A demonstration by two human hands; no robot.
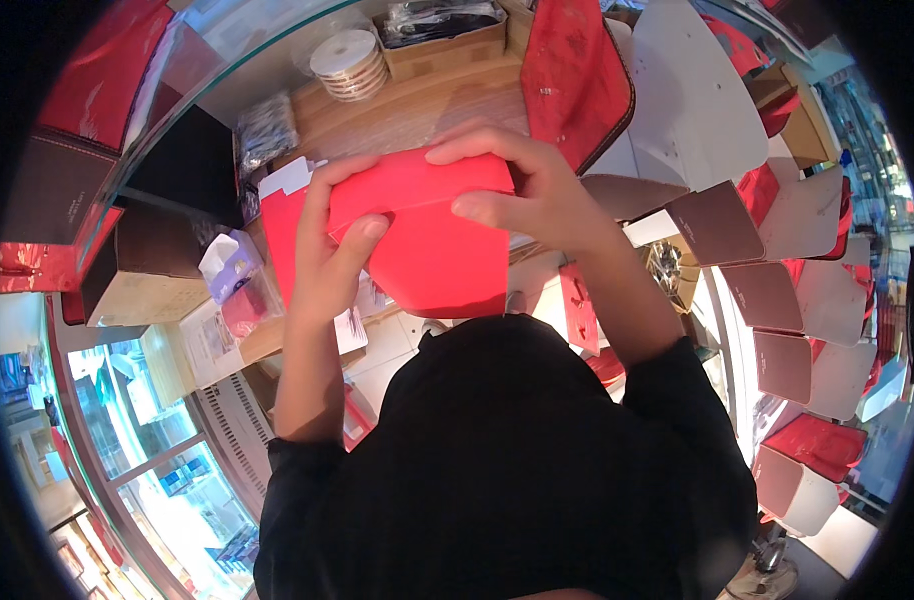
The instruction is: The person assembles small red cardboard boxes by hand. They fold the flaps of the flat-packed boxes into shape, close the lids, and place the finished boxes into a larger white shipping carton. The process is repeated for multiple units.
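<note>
Both my hands grip a bright red paperboard box [439, 255], held in front of my chest over the near edge of the wooden table. My left hand [329, 240] wraps round its left part, thumb on the near face and fingers over the top. On the right end, my right hand [527, 185] pinches the panel between the thumb below and the fingers along the upper fold. A rounded flap of the box hangs toward me. Beyond my left hand is another red panel [280, 225] with a white tab; whether it belongs to the box I cannot tell.
Stacked white spools [349, 65] and a carton of dark packets [445, 50] stand at the back of the wooden table [417, 112]. A red bag [575, 85] leans to their right. Several open boxes [717, 225] line the right side. A purple tissue box [229, 266] is at left.
</note>
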